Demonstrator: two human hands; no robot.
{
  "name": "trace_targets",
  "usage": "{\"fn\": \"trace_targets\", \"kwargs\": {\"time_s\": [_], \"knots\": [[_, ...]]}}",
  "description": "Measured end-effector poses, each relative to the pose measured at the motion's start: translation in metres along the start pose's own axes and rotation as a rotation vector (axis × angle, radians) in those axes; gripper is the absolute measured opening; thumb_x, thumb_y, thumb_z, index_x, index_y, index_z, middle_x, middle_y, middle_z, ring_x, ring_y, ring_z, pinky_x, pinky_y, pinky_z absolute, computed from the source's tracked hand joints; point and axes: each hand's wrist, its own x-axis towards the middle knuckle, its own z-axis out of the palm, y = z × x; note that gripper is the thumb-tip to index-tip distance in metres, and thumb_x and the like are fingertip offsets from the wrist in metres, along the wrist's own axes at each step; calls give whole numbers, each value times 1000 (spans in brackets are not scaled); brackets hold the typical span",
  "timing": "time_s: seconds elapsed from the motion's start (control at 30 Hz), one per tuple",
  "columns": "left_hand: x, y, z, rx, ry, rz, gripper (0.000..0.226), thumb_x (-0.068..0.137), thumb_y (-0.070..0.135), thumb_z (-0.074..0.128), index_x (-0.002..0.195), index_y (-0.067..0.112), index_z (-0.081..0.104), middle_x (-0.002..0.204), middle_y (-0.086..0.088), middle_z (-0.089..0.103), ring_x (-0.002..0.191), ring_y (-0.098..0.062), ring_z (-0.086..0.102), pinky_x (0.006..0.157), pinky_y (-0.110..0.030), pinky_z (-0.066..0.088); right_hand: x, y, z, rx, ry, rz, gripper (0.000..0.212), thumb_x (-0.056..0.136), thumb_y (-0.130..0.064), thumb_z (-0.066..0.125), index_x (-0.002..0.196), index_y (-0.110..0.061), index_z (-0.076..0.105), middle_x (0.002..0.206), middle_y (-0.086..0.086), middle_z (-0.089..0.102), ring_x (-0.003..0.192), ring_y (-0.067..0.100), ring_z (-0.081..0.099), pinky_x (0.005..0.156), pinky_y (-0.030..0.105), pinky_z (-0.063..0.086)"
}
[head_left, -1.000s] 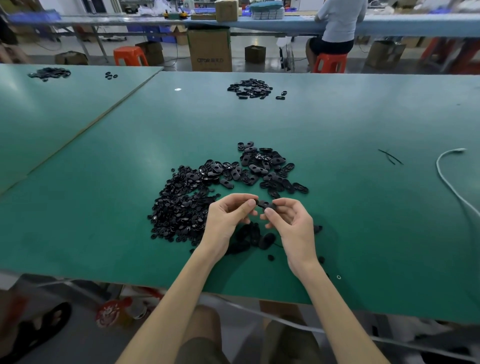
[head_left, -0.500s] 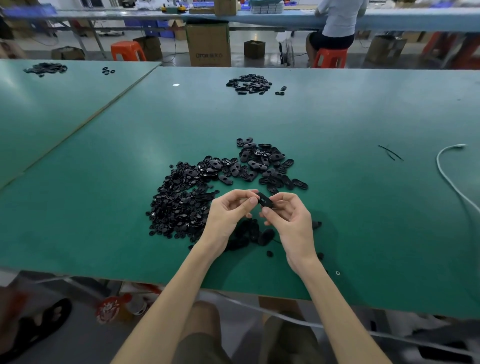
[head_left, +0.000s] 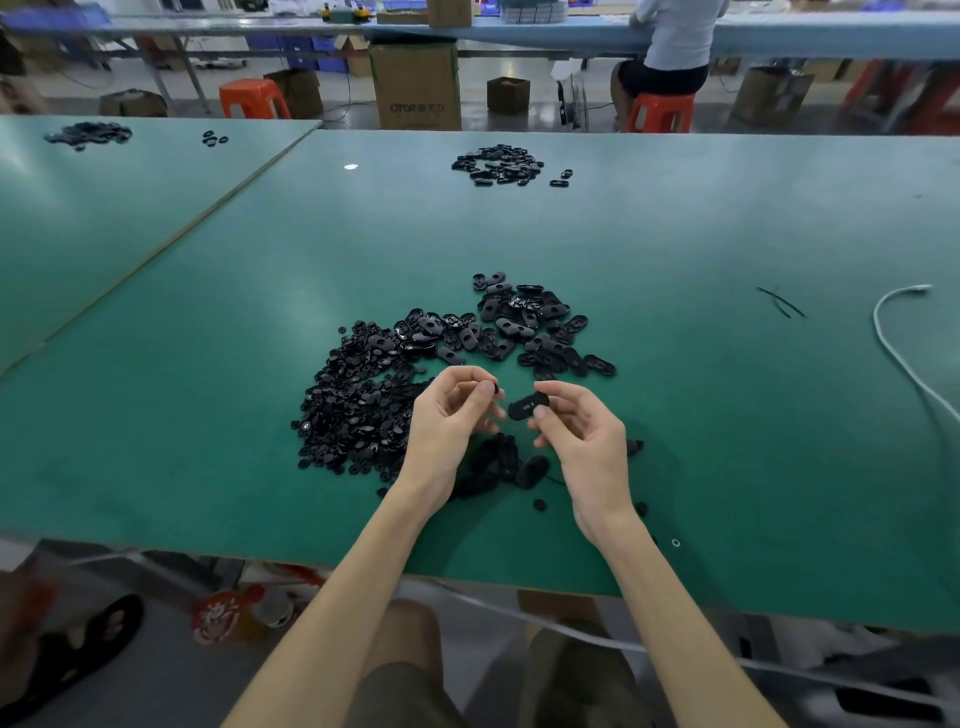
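A flat black oval piece (head_left: 528, 406) is pinched between the thumb and forefinger of the right hand (head_left: 587, 436), just below the middle of the frame and raised above the green table (head_left: 675, 395). It is matt and rounded at both ends, and a faint mark on its upper face is too small to be read. A much smaller round piece (head_left: 497, 389) is pinched at the fingertips of the left hand (head_left: 447, 426). The two parts are held near each other but apart — a narrow gap is seen between them. The remaining fingers of both hands are loosely curled.

A heap of small rounds (head_left: 353, 410) is spread at centre left, and a heap of ovals (head_left: 524, 327) just above the hands. At top centre a large cardboard box (head_left: 415, 85) and a small box (head_left: 508, 94) are set on the floor — their contents cannot be seen.
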Motion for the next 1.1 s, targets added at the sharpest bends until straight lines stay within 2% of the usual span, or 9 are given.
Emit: {"fn": "trace_targets", "kwargs": {"time_s": [0.1, 0.23, 0.37, 0.5, 0.67, 0.87, 1.1], "knots": [[1, -2, -1, 12, 3, 8, 5, 100, 12, 66, 103, 10, 69, 87, -7, 70, 67, -16, 58, 65, -27, 53, 0, 1, 0, 17, 18, 14, 23, 96, 1, 70, 112, -16, 73, 91, -3, 77, 81, 15, 73, 69, 22, 57], [-1, -1, -2, 100, -45, 35, 8, 97, 17, 71, 101, 16, 78, 75, -4, 67, 66, -14, 57, 67, -25, 51, -1, 1, 0, 15, 22, 12, 23, 96, 0, 71, 112, -16, 72, 91, -1, 77, 82, 16, 74, 69, 23, 58], [-2, 0, -1, 134, -73, 38, 13, 95, 12, 73, 102, 19, 82, 85, -4, 76, 70, -11, 65, 67, -22, 54, -1, 1, 0, -14, 14, 6, 22, 95, -2, 72, 111, -17, 72, 88, -1, 77, 84, 18, 75, 69, 23, 57], [-2, -1, 2, 170, -66, 35, 14, 92, 10, 76, 106, 14, 78, 91, -7, 77, 72, -13, 68, 66, -23, 55, -1, 2, 0, -36, 15, -1, 23, 94, -2, 74, 109, -20, 72, 88, 1, 76, 85, 17, 74, 69, 23, 58], [-1, -2, 4, 214, -52, 25, 16, 89, 12, 80, 103, 10, 72, 84, -3, 76, 69, -14, 70, 63, -24, 56, 0, 2, 0, -62, 6, -3, 25, 92, -2, 74, 106, -23, 74, 88, -2, 75, 84, 14, 73, 69, 24, 58], [-1, -3, 7, 245, -50, 4, 16, 89, 11, 80, 101, 10, 69, 76, 0, 74, 63, -12, 67, 60, -22, 54, -1, 1, 1, -81, -17, -7, 33, 92, -2, 74, 97, -34, 76, 88, -3, 75, 84, 16, 72, 71, 26, 58], [-1, -3, 7, 323, -43, 36, 15, 90, 14, 79, 101, 15, 69, 80, -5, 72, 67, -11, 64, 61, -23, 52, -1, -1, 1, -63, -38, 6, 32, 92, -2, 74, 96, -34, 77, 87, 0, 77, 85, 17, 75, 70, 25, 57]]}}
